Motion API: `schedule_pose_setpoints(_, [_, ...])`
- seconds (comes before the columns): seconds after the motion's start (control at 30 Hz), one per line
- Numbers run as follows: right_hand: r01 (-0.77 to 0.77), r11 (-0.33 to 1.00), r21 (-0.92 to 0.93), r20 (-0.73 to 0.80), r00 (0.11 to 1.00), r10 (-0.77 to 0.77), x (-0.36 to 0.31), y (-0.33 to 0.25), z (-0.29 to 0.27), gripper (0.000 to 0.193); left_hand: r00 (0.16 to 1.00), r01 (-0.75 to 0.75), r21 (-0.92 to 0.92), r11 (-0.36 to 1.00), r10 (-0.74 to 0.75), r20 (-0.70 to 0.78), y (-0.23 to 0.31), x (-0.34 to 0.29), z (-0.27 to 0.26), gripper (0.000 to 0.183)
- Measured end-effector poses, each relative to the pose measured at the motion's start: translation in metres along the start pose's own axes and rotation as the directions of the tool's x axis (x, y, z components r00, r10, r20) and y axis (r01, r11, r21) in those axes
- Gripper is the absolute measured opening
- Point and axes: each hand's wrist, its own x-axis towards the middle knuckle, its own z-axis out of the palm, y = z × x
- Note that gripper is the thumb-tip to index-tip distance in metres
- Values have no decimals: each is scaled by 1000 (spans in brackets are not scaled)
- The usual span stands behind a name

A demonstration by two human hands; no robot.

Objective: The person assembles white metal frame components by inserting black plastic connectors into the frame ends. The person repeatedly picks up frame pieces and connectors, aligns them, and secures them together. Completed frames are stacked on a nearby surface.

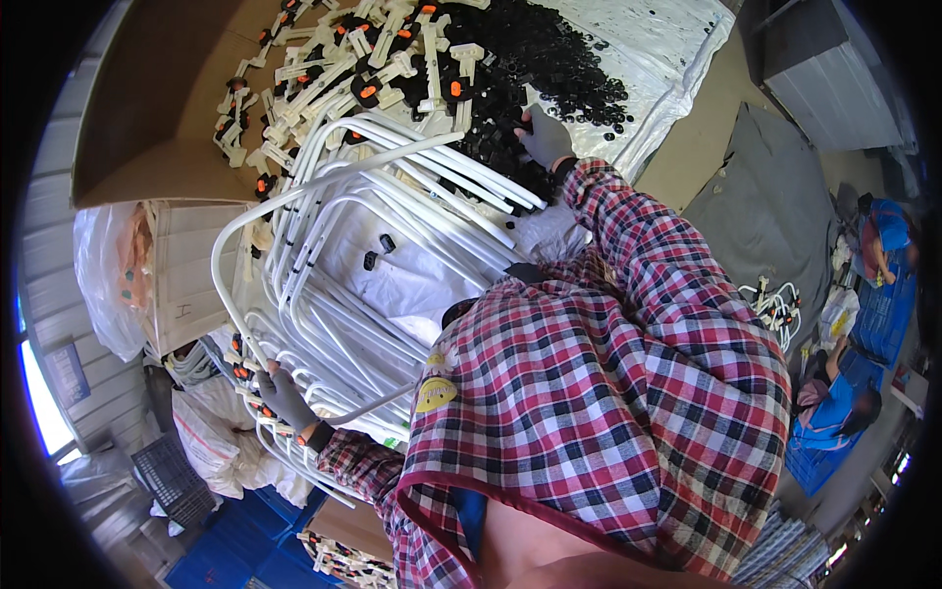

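- White, smooth tubes [294,255], bent at rounded corners, lie stacked in front of the person, over pale sheeting [412,280]; a few dark spots show near the bends.
- The left hand [287,397], grey-gloved, has its fingers closed around 1 bent tube [218,270] that arches over the stack's left side.
- The right hand [548,137], also gloved, is at the edge of a heap of small black pieces [549,64], fingers partly curled; I can't tell whether it has hold of any.
- Cream clips [432,69] with black and orange parts lie beyond the tubes.
- A round yellow patch [435,395] on the plaid garment [579,393] carries dark lettering, too small to make out; a pale carton [191,255] on the left bears a dark mark.
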Motion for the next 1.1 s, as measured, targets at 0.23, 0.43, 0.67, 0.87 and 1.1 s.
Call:
schedule_pose_setpoints(0.23, [287,943,166,133,941,-310,12,-23,-28,31,987,-143,47,989,139,81,29,21,27,24])
schedule_pose_setpoints(0.43, [462,884,64,206,861,-465,15,-24,-54,32,951,-293,133,947,274,143,31,45,51,20])
schedule_pose_setpoints(0.67, [359,870,337,480,730,-487,26,-39,-81,46,930,-327,122,937,296,219,39,49,70,18])
schedule_pose_setpoints(0.87, [561,808,179,188,787,-588,45,-164,-89,44,741,-661,294,690,537,404,131,22,144,38])
schedule_pose_setpoints(1.1, [916,31,-400,319,171,-932,21,-277,-58,10,516,-856,272,440,681,519,177,11,227,54])
